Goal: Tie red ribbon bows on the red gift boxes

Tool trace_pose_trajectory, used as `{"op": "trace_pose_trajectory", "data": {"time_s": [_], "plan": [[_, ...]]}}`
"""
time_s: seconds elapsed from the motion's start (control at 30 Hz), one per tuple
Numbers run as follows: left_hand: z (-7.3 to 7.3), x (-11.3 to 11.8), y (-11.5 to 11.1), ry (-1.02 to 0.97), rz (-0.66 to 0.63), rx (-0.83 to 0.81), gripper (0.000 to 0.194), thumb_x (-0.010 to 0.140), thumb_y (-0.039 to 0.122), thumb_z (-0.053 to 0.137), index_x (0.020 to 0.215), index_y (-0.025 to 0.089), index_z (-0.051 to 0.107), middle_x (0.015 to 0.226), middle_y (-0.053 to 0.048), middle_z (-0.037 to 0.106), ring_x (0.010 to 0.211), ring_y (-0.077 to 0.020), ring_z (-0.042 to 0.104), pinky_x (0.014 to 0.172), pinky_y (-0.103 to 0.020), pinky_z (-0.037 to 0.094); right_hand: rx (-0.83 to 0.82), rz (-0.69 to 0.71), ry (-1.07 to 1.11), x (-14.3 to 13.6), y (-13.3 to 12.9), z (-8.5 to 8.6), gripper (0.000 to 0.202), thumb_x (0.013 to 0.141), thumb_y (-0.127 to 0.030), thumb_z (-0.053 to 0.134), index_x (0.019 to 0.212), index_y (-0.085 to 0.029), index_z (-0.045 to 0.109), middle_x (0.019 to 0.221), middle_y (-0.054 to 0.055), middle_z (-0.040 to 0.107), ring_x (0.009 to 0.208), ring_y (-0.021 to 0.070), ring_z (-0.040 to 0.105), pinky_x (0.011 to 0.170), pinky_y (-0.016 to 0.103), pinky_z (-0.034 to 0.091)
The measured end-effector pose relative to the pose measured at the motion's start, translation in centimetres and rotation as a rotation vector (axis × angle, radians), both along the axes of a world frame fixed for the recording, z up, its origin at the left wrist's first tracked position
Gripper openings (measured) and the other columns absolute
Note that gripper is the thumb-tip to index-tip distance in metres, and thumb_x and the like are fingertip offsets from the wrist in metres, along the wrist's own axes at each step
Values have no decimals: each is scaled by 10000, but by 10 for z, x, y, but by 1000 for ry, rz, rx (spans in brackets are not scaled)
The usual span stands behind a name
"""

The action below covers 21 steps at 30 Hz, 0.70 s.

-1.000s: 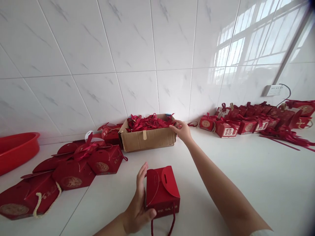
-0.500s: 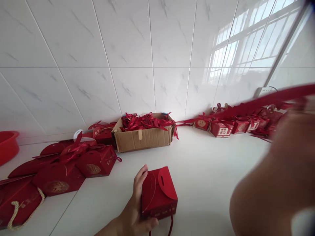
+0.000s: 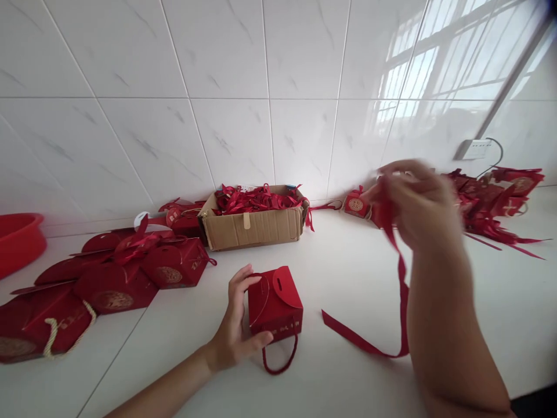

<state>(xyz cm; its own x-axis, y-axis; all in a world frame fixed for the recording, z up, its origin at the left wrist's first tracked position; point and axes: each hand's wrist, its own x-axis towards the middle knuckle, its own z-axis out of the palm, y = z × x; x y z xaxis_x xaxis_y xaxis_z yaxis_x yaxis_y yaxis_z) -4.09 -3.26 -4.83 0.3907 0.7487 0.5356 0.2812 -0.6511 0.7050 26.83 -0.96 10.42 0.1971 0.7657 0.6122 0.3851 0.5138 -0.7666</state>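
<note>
A small red gift box [image 3: 282,302] with a rounded flap and a dark red cord handle [image 3: 281,370] stands on the white counter. My left hand [image 3: 232,334] grips its left side, thumb at the front and fingers at the back. My right hand [image 3: 424,209], blurred by motion, is raised at the right and pinches a red ribbon [image 3: 404,290]. From there the ribbon hangs down and its cut end lies on the counter, to the right of the box.
An open cardboard box [image 3: 252,231] full of red ribbons stands against the tiled wall. Several larger red gift boxes [image 3: 115,290] are at the left, by a red basin [image 3: 20,244]. Small boxes with ribbons [image 3: 487,197] lie at the right, near a power strip [image 3: 474,149].
My right hand has come in from the far right, and the ribbon now hangs instead of stretching across to the cardboard box. My left hand stays on the gift box.
</note>
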Motion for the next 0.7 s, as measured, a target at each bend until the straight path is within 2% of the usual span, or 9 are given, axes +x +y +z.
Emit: {"op": "trace_pose_trajectory", "data": {"time_s": [0.07,0.1,0.17,0.23,0.33,0.4,0.47,0.7], "plan": [[20,1,-2,-38,53,-50,653,768,690,450,1247,254,365,1447,-126,148,1374,-363,89,1090,-567,173,-225,232,-196,-19,6,-5,195,817,-346,591,881,-181,673,732,28,644,520,103,575,494,237,455],[32,2,-3,-24,99,-76,578,794,683,408,1175,249,432,1443,-115,183,1369,-352,119,1094,-555,174,-359,374,-316,-28,10,-8,183,797,-339,614,870,-183,674,698,20,642,490,105,575,482,238,451],[58,4,-4,91,227,-103,323,859,533,435,985,246,512,1396,-81,297,1336,-314,229,1094,-537,183,-551,583,-503,-44,18,-16,187,793,-332,615,928,-207,648,685,6,650,474,112,584,456,229,432],[82,8,-3,319,303,-180,202,848,436,491,938,260,535,1345,-57,374,1316,-306,258,1073,-554,213,-611,671,-580,-56,22,-25,188,810,-326,588,972,-230,586,705,-8,653,493,111,583,442,215,408],[102,14,-2,555,277,-310,287,790,433,546,1037,289,519,1343,-57,376,1311,-326,254,1025,-554,298,-608,694,-590,-67,20,-34,131,833,-313,542,921,-223,509,727,-18,634,535,101,564,468,209,409],[104,19,-3,627,235,-336,380,751,433,577,1088,279,493,1341,-72,367,1290,-329,289,1012,-532,331,-620,716,-602,-71,18,-38,105,838,-300,521,888,-216,483,724,-18,615,568,104,557,489,209,413],[100,24,-4,661,225,-321,388,737,408,580,1080,252,488,1316,-91,380,1279,-322,307,1025,-519,321,-631,749,-624,-75,18,-40,96,831,-285,518,864,-214,462,708,-23,596,587,108,552,496,209,409],[83,30,1,558,267,-263,172,743,293,529,901,223,536,1227,-92,477,1254,-306,361,1028,-511,329,-671,782,-663,-81,21,-51,183,788,-301,560,828,-225,399,708,-37,575,565,113,529,510,236,414]]}}
